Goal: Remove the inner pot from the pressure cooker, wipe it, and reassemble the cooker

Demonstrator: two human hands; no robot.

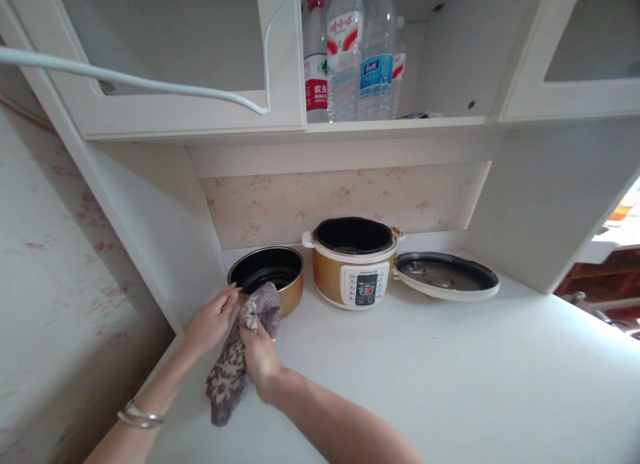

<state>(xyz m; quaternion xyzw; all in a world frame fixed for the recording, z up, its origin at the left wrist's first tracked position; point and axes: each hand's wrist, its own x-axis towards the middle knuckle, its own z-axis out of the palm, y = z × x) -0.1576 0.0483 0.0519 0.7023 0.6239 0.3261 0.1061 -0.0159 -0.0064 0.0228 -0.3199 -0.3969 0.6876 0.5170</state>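
In the head view, the white countertop (450, 377) stretches forward and rightward from the cooker (327, 277). By its back left corner stands the gold pot (293, 301), dark inside, near the left side panel (150, 217). The left hand (213, 324) has its fingers at the pot's rim; whether they grip it, I cannot tell. The right hand (260, 357) clenches a patterned cloth (230, 377) at the pot's front. The uncovered cooker shows a black interior; right of it, near the back edge, lies the upturned lid (450, 292).
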